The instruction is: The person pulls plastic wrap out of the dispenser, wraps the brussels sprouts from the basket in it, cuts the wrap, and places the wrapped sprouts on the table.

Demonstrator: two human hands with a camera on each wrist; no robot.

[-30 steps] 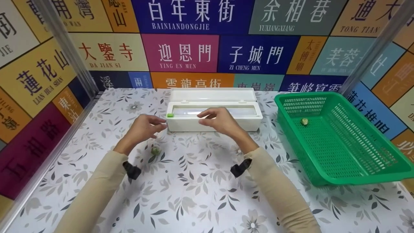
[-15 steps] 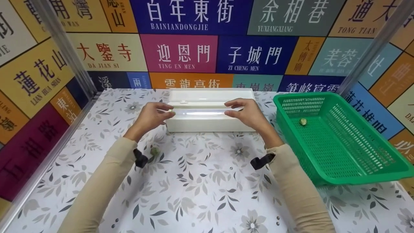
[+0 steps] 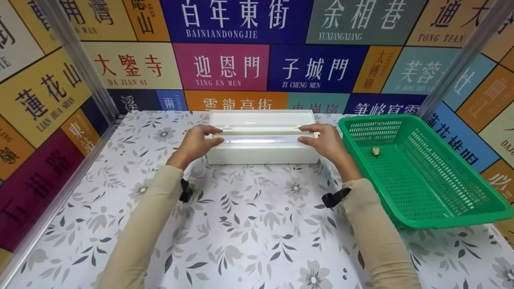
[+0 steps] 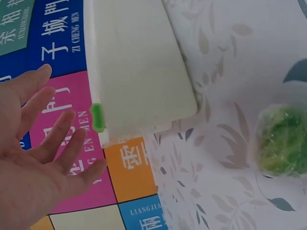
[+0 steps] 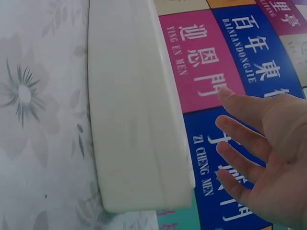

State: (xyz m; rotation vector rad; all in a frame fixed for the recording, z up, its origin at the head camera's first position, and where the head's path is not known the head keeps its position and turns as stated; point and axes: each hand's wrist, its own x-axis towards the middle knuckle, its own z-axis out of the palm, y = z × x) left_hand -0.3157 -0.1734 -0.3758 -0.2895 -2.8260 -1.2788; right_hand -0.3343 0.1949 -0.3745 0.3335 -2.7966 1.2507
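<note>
A white cling film dispenser point(image 3: 263, 155) stands at the back of the table with its lid point(image 3: 263, 117) raised. Clear film shows in its long opening. My left hand point(image 3: 196, 142) hovers over the dispenser's left end, thumb and fingers apart. Over the right end my right hand point(image 3: 327, 142) is held the same way. In both wrist views the fingers are spread and loosely bent, with nothing seen in them. A green cutter tab point(image 4: 97, 118) sits at the dispenser's left end. Near my left wrist lies a small green vegetable point(image 4: 284, 141) wrapped in clear film.
A green plastic basket point(image 3: 401, 222) stands on the right, with a small pale green vegetable point(image 3: 374, 151) inside. The tablecloth point(image 3: 249, 241) has a leaf and flower print. Colourful sign panels point(image 3: 225, 66) form the back wall.
My right hand has moved rightward from over the middle of the dispenser to its right end. My left hand has risen and come in over the left end.
</note>
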